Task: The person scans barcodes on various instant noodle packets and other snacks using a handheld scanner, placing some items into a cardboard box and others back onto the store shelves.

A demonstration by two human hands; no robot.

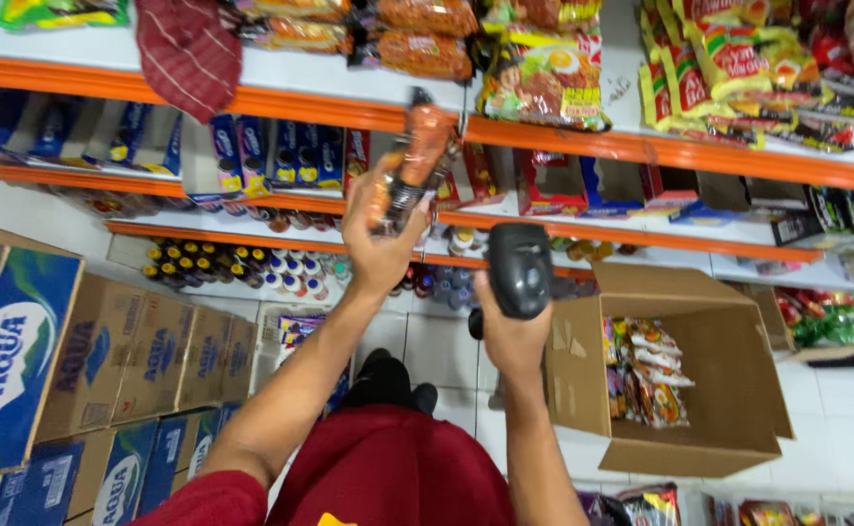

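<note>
Stacked blue-and-brown cardboard cartons (106, 370): floor, far left. Left hand (380, 239): closed around an orange plastic noodle packet (412, 161), raised before the orange-edged shelf (563, 136), face turned toward the scanner. Right hand (510, 336): wrapped round a black handheld barcode scanner (519, 268), aimed upward (at the packet). Open brown cardboard box (690, 390): floor, right, part-filled with packets.

White shelves (281, 68) edged in orange run across the view in tiers; the top tier carries noodle packets (544, 83), the middle one blue boxes (296, 156), the lowest small bottles (242, 268); a striped red cloth (188, 49) hangs over the top edge; the floor (836, 409) is white tile, brightly and evenly lit; blue-printed cartons (106, 360) stand stacked at the left; an open brown box (729, 390) of packets sits on the tiles at the right.
</note>
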